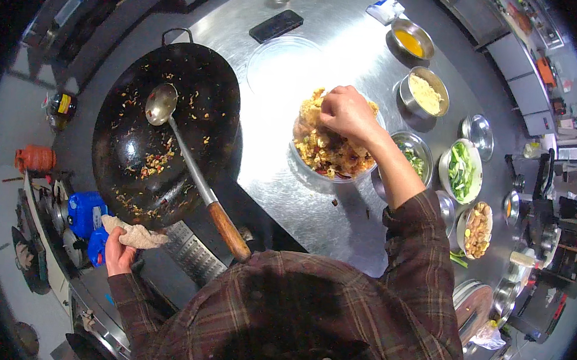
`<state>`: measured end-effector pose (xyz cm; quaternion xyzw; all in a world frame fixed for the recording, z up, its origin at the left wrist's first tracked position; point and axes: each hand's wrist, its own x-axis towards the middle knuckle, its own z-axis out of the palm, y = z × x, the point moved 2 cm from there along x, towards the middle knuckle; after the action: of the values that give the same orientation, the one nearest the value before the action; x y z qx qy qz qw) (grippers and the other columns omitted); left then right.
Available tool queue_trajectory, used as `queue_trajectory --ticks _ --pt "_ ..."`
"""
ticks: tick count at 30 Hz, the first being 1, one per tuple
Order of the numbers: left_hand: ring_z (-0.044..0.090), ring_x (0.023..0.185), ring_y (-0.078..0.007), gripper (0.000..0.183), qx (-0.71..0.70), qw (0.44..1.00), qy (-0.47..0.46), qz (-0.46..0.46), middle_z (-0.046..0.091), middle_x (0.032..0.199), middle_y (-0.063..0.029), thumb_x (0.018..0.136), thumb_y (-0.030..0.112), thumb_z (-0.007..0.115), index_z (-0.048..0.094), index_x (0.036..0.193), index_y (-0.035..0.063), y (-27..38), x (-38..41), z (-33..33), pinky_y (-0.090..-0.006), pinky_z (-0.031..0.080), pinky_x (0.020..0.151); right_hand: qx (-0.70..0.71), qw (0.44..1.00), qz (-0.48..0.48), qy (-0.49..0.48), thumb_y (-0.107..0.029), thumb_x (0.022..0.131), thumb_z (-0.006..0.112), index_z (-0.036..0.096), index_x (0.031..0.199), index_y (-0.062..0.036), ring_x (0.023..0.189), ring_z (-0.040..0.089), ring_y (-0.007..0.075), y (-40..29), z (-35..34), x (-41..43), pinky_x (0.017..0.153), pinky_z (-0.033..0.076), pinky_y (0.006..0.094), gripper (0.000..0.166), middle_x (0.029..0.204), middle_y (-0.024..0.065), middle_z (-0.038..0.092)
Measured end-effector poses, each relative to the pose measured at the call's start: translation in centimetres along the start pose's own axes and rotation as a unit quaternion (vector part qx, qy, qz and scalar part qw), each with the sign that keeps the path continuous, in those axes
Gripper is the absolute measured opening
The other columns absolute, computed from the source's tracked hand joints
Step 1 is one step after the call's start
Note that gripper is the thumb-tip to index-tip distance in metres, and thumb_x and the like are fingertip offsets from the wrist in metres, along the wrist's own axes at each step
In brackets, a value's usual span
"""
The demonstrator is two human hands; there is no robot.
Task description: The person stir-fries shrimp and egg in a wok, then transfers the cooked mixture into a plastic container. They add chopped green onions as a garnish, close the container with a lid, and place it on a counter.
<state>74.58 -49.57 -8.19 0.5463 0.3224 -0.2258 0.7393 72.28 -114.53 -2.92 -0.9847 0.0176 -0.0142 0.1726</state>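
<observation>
A folded beige cloth (136,234) is gripped by my left hand (120,256) at the near rim of a black wok (139,94). A metal ladle (161,105) with a wooden handle rests across the wok, among oily food bits. My right hand (346,111) reaches over a clear bowl of fried food (335,158), its fingers bent down at the food. The fingertips are hidden, so whether they hold a piece cannot be told.
Along the right stand bowls of yellow liquid (409,42), pale minced food (425,94), chopped greens (462,172) and brown chunks (478,231). A black phone (276,26) and a clear round lid (281,61) lie on the steel table (267,198). A perforated metal piece (194,253) is beside the wok.
</observation>
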Motion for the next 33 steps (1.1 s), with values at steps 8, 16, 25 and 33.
queue_trajectory --ticks 8,16,25,33 --pt "0.062 0.089 -0.0290 0.028 0.045 0.997 0.001 -0.059 0.059 0.095 -0.0124 0.076 0.000 0.047 0.051 0.104 0.0003 0.3 0.4 -2.4 -0.0405 0.053 0.081 0.203 0.955 0.176 0.123 -0.024 0.080 0.065 0.060 0.086 -0.0021 0.064 0.059 0.0157 2.5 -2.5 -2.7 0.063 0.048 0.0293 0.023 0.070 0.0076 0.062" --pt "0.060 0.079 -0.0209 0.014 0.327 0.932 -0.033 0.154 0.056 0.083 -0.0079 0.079 0.001 0.050 0.051 0.094 0.0004 2.0 -5.5 5.4 -0.0337 0.050 0.073 -0.102 0.985 0.076 0.113 -0.024 0.084 0.062 0.061 0.094 -0.0124 0.087 0.060 0.0283 -1.1 -0.8 -3.3 0.073 0.048 0.0380 0.015 0.083 0.0079 0.061" --pt "0.063 0.083 -0.0259 0.011 0.035 0.999 0.021 -0.009 0.060 0.087 -0.0112 0.079 0.003 0.051 0.052 0.090 0.0004 1.4 -0.6 1.9 -0.0360 0.053 0.075 0.208 0.938 0.241 0.137 -0.019 0.087 0.060 0.065 0.090 -0.0006 0.068 0.062 0.0171 -0.3 -4.3 -17.1 0.064 0.048 0.0305 0.019 0.075 0.0116 0.065" --pt "0.061 0.097 -0.0324 0.022 0.184 0.961 -0.156 0.134 0.060 0.102 -0.0183 0.080 0.002 0.051 0.051 0.100 -0.0051 1.7 -0.8 1.1 -0.0410 0.050 0.088 0.072 0.896 0.436 0.033 -0.029 0.075 0.068 0.060 0.097 0.0013 0.093 0.060 0.0379 1.0 8.9 -26.7 0.081 0.048 0.0439 0.039 0.096 0.0243 0.062"
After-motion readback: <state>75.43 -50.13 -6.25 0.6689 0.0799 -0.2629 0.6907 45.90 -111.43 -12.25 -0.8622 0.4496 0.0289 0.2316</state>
